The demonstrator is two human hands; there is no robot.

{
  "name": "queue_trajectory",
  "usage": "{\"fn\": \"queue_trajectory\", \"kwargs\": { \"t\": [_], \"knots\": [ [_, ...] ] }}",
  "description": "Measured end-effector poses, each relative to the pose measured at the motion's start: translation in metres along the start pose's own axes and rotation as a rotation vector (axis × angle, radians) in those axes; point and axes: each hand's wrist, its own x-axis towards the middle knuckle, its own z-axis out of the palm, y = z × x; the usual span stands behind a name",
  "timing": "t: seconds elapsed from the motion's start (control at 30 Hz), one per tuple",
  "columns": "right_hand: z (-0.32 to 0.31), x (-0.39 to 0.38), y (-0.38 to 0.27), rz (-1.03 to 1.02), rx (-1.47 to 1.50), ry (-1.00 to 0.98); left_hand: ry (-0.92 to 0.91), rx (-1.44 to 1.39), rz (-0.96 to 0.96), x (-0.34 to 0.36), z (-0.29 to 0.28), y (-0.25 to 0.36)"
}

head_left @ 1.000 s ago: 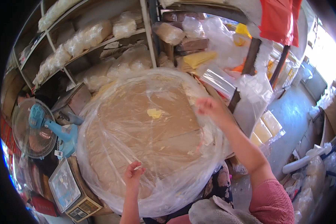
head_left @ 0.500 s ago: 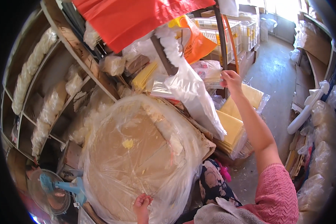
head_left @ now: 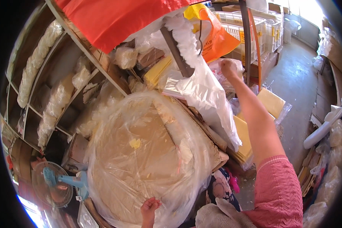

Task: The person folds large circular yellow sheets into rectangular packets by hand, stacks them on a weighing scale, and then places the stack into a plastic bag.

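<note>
Low in front of me, my left hand [head_left: 151,206] is curled with thumb and fingers together over a round surface [head_left: 140,163] lined with brown cardboard and clear plastic. Whether anything small is pinched there I cannot make out. My right arm is stretched far forward. At its end my right hand [head_left: 229,69], fingers bent and partly hidden, is at a clear plastic packet [head_left: 238,72] with pale contents. Beside that arm hangs a white plastic sheet [head_left: 212,102]. Stacks of yellow sheets in clear bags [head_left: 244,138] lie below the forearm. A yellow scrap [head_left: 135,143] rests on the round surface.
A red sheet [head_left: 117,19] hangs overhead, near a dark metal post [head_left: 246,41] and an orange bag [head_left: 220,40]. White crates [head_left: 239,28] stand behind. Shelves with wrapped rolls [head_left: 40,62] line the left, above a blue fan [head_left: 74,180]. Plastic-wrapped goods [head_left: 328,171] line the right.
My right hand has reached farther forward, from beside the post to the clear packet. My left hand stays low over the round surface. The whole view has shifted slightly.
</note>
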Motion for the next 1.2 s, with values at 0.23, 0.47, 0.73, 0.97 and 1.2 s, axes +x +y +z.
{"fn": "queue_trajectory", "kwargs": {
  "t": [0.23, 0.47, 0.73, 0.97, 1.2],
  "knots": [
    [-0.134, 0.028, -0.044, 0.100, 0.983, 0.051, -0.018, -0.035, 0.003, -0.013, -0.008, -0.006],
    [-0.279, -0.063, -0.148, -0.221, 0.874, -0.022, -0.059, -0.100, 0.081, -0.041, -0.024, -0.008],
    [-0.298, -0.312, -0.278, -0.173, 1.115, -0.320, -0.056, -0.235, 0.179, -0.088, -0.064, 0.000],
    [-0.201, -0.477, -0.349, -0.094, 1.318, -0.822, 0.223, -0.194, 0.419, -0.121, -0.125, -0.001],
    [-0.128, -0.621, -0.421, -0.054, 1.306, -1.155, 0.896, 0.583, 0.766, -0.144, -0.204, 0.012]
  ]
}}
